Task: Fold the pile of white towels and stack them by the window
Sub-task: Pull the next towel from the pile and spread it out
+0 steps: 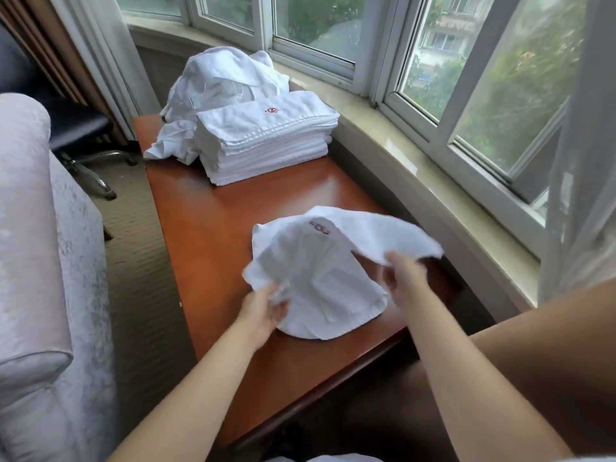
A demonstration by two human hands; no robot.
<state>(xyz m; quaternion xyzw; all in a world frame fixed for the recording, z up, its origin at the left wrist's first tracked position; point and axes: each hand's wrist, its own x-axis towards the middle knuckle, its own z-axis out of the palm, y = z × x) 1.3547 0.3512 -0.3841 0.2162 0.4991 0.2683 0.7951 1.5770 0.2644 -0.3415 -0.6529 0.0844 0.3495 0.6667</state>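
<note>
The left hand [265, 315] grips the near-left edge of a white towel [320, 278], fingers curled into the cloth. The right hand [405, 278] pinches the towel's right edge and lifts it, so that side arches above the wooden table [206, 221] while the rest lies on it. Farther along the table toward the window [313, 25] stands a stack of folded towels [266, 141]; a rumpled pile of unfolded towels [220, 81] lies just behind it.
</note>
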